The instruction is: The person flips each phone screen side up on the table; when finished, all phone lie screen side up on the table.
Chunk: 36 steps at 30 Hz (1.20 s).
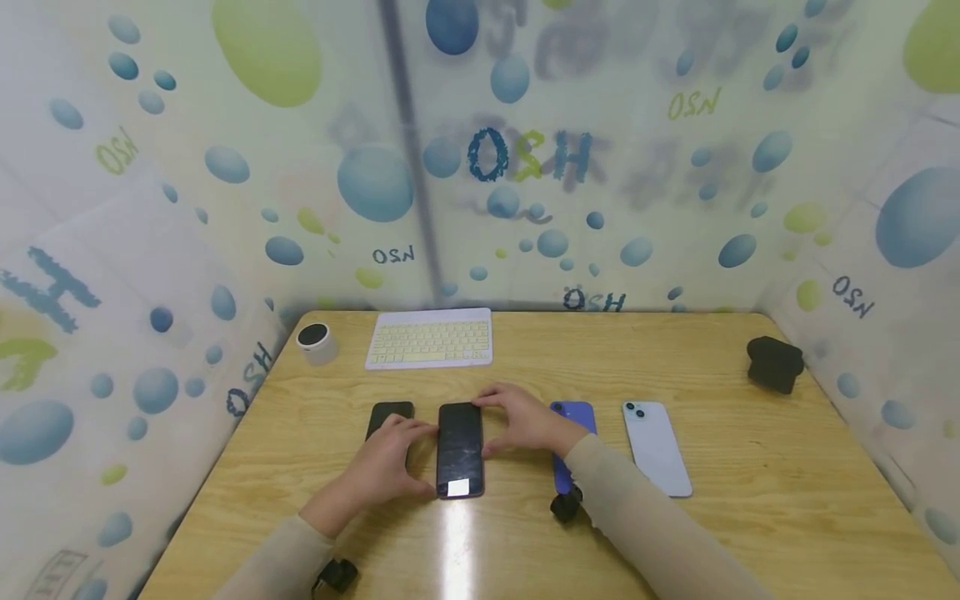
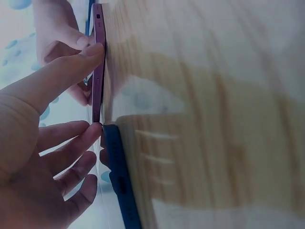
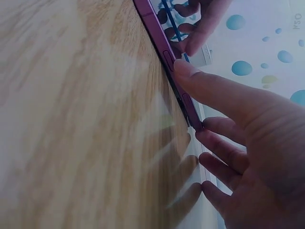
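Note:
A smartphone (image 1: 459,446) lies face up on the wooden table, its screen dark and its frame (image 2: 98,86) purple. My left hand (image 1: 382,458) holds its lower left corner, thumb against the bottom edge and index finger at the left side. At the upper right corner my right hand (image 1: 528,419) grips it, thumb on the side edge by the buttons. Beside it, partly covered by the left hand, is another dark-screened phone (image 1: 392,408) with a blue frame (image 2: 121,174). A blue-purple phone (image 1: 573,410) lies back up, partly under my right wrist.
Right of these lies a pale phone (image 1: 658,450), back up. Behind stand a white keyboard (image 1: 430,340) and a small white cylinder (image 1: 318,345) with a dark top. A black object (image 1: 775,365) sits near the right edge. Patterned walls (image 1: 525,250) enclose the table (image 1: 750,517).

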### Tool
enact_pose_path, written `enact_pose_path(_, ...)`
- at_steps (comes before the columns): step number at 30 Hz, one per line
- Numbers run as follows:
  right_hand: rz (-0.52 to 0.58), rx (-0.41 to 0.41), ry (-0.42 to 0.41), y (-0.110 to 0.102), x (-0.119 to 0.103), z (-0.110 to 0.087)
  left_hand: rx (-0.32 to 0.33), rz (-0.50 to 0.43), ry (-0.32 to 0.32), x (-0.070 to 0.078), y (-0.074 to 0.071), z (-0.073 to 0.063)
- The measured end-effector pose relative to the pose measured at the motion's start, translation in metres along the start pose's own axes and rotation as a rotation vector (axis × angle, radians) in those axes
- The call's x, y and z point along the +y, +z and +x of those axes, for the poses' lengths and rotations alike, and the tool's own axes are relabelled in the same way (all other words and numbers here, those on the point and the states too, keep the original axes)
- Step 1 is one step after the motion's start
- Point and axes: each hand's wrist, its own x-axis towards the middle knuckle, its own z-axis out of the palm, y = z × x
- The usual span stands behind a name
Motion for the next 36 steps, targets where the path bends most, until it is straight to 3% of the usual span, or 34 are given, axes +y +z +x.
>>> enact_pose_path(7, -0.004, 0.025, -0.061, 0.001, 0.002, -0.011, -0.023, 0.030, -0.005, 0.003, -0.001, -0.003)
enact_pose_path(13, 0.021, 0.051, -0.045, -0.012, 0.006, -0.036, -0.009, 0.035, -0.002, 0.012, -0.003, 0.001)
enact_pose_path(18, 0.010, 0.082, -0.038, -0.027, 0.013, -0.058, -0.015, 0.007, 0.046, 0.027, -0.002, 0.008)
enact_pose_path(28, -0.066, 0.122, 0.042, -0.044, 0.039, -0.092, -0.093, -0.022, 0.150, 0.059, 0.018, 0.022)
enact_pose_path(36, -0.114, 0.110, 0.060, -0.059, 0.050, -0.110, -0.091, -0.003, 0.203, 0.079, 0.031, 0.035)
